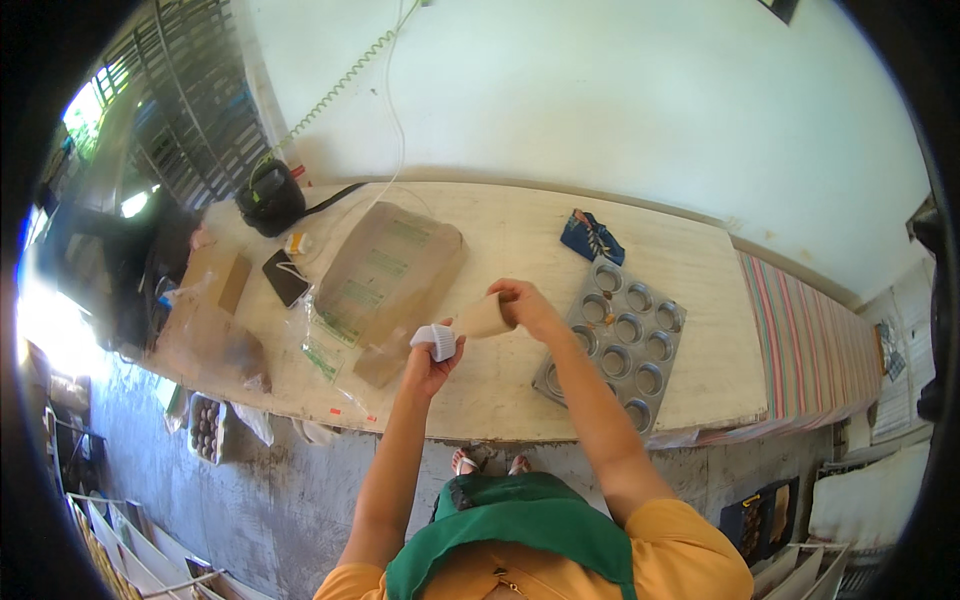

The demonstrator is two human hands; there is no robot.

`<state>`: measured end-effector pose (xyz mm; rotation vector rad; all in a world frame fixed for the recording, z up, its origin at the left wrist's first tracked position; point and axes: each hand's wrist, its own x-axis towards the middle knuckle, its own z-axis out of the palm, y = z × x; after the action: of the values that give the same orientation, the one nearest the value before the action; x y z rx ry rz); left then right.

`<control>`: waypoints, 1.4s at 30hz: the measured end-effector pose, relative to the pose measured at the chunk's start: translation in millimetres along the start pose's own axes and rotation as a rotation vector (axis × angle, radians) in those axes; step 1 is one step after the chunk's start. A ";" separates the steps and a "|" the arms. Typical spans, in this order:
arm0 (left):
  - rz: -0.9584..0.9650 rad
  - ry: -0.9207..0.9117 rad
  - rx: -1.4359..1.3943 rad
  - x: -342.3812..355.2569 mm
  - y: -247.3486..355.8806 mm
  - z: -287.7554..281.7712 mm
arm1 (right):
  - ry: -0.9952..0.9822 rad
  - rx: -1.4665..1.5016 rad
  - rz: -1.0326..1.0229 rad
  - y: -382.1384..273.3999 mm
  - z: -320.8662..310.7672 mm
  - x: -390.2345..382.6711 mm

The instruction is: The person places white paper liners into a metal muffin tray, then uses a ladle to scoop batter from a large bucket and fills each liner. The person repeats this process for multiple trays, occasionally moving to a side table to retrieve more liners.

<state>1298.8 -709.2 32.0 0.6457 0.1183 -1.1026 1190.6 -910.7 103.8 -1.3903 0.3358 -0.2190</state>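
Observation:
My left hand [433, 371] is closed around a short stack of white pleated paper cupcake liners [435, 342]. Just right of it, my right hand [530, 309] grips a tan sleeve-like piece [483, 317], perhaps of paper or card. Its near end comes close to the liners, and I cannot tell whether they touch. Both hands are above the pale wooden table [500, 400]. Under and beside my right forearm lies a grey metal muffin tin [603, 336] with several round cups; the arm hides part of it.
Left of my hands lies a large brown package [385, 270] with clear plastic around it. Farther left are a phone [285, 278], a black device [271, 198] and a cardboard box [218, 277]. A dark blue pouch [592, 238] touches the tin's far end. Striped cloth [805, 330] covers the right end.

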 end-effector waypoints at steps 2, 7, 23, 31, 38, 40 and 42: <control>0.075 0.085 0.070 -12.1 3.0 -2.4 | 0.143 -0.192 0.187 -3.6 -3.6 10.4; 0.026 0.055 0.243 -52.5 -6.4 4.0 | 0.322 -0.490 0.163 6.1 10.7 14.0; -0.056 -0.200 1.493 30.7 -112.8 131.4 | 0.840 -0.020 0.208 63.7 -182.6 -296.9; -0.094 0.173 1.259 36.8 -134.1 139.2 | 0.655 0.551 0.354 56.7 -231.8 -316.0; -0.107 0.425 1.201 63.1 -152.2 125.8 | 0.516 0.588 0.502 63.0 -250.8 -310.6; -0.201 0.385 1.094 66.4 -143.2 125.7 | 0.454 0.509 0.442 57.0 -253.4 -308.5; -0.238 0.283 1.031 51.7 -137.8 131.9 | 0.369 0.438 0.286 45.4 -249.4 -310.5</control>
<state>1175.5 -861.1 60.0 1.7462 -0.1544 -1.2645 809.7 -1025.7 55.2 -0.8524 0.7405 -0.2928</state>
